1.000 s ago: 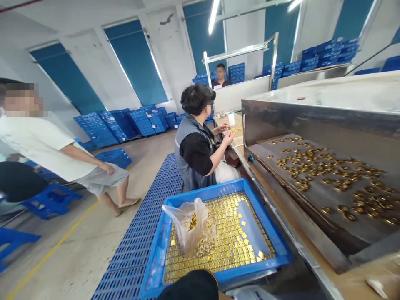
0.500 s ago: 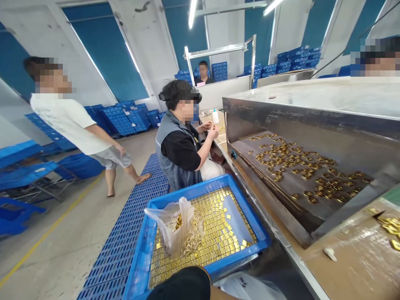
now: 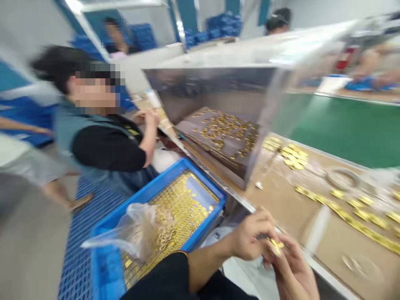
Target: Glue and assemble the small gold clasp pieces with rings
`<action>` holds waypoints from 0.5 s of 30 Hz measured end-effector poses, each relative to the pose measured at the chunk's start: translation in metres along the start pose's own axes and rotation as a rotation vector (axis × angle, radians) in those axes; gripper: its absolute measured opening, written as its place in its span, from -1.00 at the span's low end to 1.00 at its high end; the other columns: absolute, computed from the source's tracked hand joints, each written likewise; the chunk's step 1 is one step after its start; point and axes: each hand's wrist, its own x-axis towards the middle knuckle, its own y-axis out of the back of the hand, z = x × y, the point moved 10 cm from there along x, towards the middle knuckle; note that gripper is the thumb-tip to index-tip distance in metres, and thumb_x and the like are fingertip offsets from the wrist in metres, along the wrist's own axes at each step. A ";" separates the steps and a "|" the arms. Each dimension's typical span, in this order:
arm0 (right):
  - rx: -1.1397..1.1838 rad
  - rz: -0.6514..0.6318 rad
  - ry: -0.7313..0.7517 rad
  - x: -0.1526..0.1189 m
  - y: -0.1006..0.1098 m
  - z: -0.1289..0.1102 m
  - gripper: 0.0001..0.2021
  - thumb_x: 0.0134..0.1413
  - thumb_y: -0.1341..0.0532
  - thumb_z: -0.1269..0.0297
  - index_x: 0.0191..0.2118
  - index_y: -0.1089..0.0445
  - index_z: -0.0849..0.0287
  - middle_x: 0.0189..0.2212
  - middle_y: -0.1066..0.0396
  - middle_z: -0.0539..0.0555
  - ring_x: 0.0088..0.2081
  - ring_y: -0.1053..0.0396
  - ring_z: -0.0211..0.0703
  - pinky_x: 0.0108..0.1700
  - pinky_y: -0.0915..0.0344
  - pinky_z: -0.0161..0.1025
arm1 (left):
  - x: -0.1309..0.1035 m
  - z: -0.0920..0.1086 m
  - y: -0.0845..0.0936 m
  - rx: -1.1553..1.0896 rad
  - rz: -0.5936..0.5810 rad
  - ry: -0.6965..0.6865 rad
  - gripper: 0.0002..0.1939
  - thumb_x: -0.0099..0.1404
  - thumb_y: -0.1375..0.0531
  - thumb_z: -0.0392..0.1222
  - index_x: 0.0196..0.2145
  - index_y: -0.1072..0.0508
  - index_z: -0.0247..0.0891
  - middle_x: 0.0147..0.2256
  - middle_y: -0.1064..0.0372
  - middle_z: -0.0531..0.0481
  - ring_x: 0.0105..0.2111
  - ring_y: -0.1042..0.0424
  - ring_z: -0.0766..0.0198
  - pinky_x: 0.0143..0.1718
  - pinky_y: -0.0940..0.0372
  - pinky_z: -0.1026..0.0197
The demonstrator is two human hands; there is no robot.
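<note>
Low on the right of the head view, my left hand (image 3: 251,235) and my right hand (image 3: 292,266) meet at the table's front edge. Both are closed, with the fingertips pinching a small shiny gold piece (image 3: 275,243); motion blur hides its exact kind. On the brown worktop (image 3: 278,204) beyond them, several similar gold pieces (image 3: 339,210) lie in a row, and more form a heap (image 3: 293,156). To the left of my arm is a blue tray (image 3: 204,227) holding flat gold pieces and a crumpled clear plastic bag (image 3: 140,227) with small rings.
A metal-sided hood (image 3: 212,85) covers scattered gold rings (image 3: 225,127). A seated person (image 3: 109,146) works at the left, with another person behind. A tape roll (image 3: 343,179) lies on the worktop. A green belt (image 3: 350,125) runs behind it.
My view has swung right and down. Both my hands and the gold piece now show, as do the worktop's row of pieces and the green belt; the tray appears farther left.
</note>
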 end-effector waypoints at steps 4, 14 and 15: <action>0.171 0.041 0.028 -0.005 -0.006 -0.011 -0.60 0.17 -0.42 -0.07 -0.04 -0.44 0.06 -0.33 -0.45 0.02 -0.42 -0.36 -0.20 -0.28 -0.38 -0.26 | 0.009 0.034 0.008 0.074 0.042 -0.183 -0.67 0.48 -0.12 -0.03 -0.42 -0.32 -0.22 -0.44 -0.20 0.04 -0.36 -0.25 0.27 -0.25 -0.28 0.15; 0.365 -0.264 0.062 -0.006 -0.028 -0.024 -0.63 0.17 -0.46 0.08 0.00 -0.41 0.05 -0.29 -0.51 0.04 -0.35 -0.45 -0.23 -0.30 -0.40 -0.34 | -0.003 0.063 0.007 0.236 0.045 -0.304 -0.68 0.50 -0.07 0.01 -0.36 -0.33 -0.21 -0.43 -0.15 0.07 -0.37 -0.15 0.28 -0.32 -0.19 0.15; 0.375 -0.285 0.054 -0.006 -0.031 -0.024 -0.62 0.16 -0.47 0.08 -0.01 -0.41 0.06 -0.27 -0.51 0.04 -0.37 -0.45 -0.24 -0.32 -0.40 -0.35 | -0.004 0.065 0.008 0.238 0.049 -0.311 -0.68 0.50 -0.08 0.00 -0.36 -0.34 -0.21 -0.43 -0.15 0.06 -0.36 -0.15 0.28 -0.32 -0.20 0.15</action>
